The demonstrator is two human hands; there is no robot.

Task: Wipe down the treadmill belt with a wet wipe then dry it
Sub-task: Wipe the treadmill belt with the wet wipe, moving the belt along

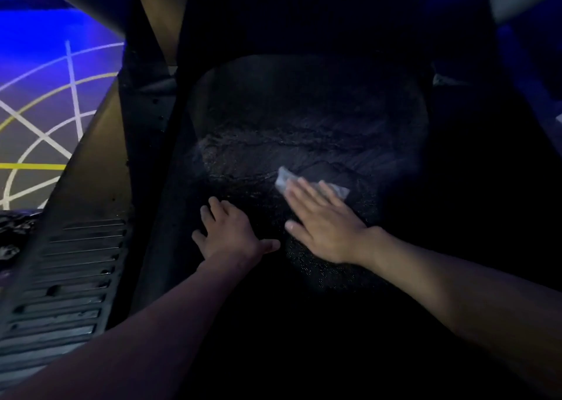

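Wiping, wet pass, by my read. Left of the dark textured treadmill belt [273, 119]: blue-lit floor with white and yellow painted lines [39, 110], then a grey ribbed plastic side rail [70, 278] along the belt's left edge. On the belt's left part, the left hand [231, 232] lies flat, fingers spread and straight, gripping nothing, likely bracing. Just right of it, near the belt's middle, the right hand [322, 226] is flat too, with straight fingers pressing a small pale crumpled wet wipe [283, 180] onto the belt. The wipe's edges poke out past the fingertips. The belt beyond the wipe shows shiny damp streaks.

To do it well: even palm pressure, overlapping strokes across the belt edge to edge, wipe kept flat rather than bunched, bracing hand moved off damp patches. Drying not yet started, and no dry cloth visible.
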